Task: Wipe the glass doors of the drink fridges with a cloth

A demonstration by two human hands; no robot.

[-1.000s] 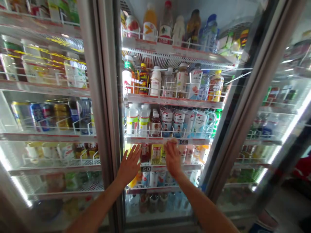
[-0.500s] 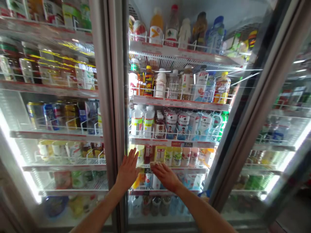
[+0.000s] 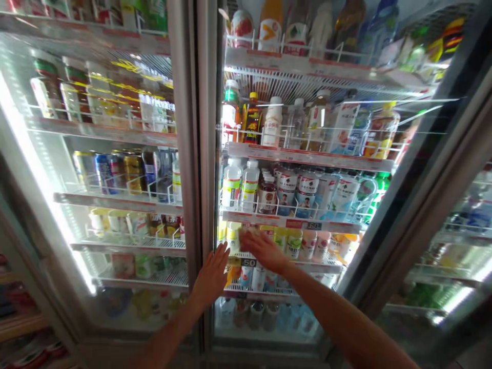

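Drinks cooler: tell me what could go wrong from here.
The left hand overlaps the metal door frame in view, so it might get pinched if that frame shifts. The right hand, blurred, is close by and could bump the same frame if moved fast. A hard jolt might also tip the orange bottle standing on the top shelf.

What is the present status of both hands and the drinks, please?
Left hand open, by the metal door frame. Right hand stretched forward, blurred; grip unclear. Drinks standing on shelves ahead; right hand hides some.
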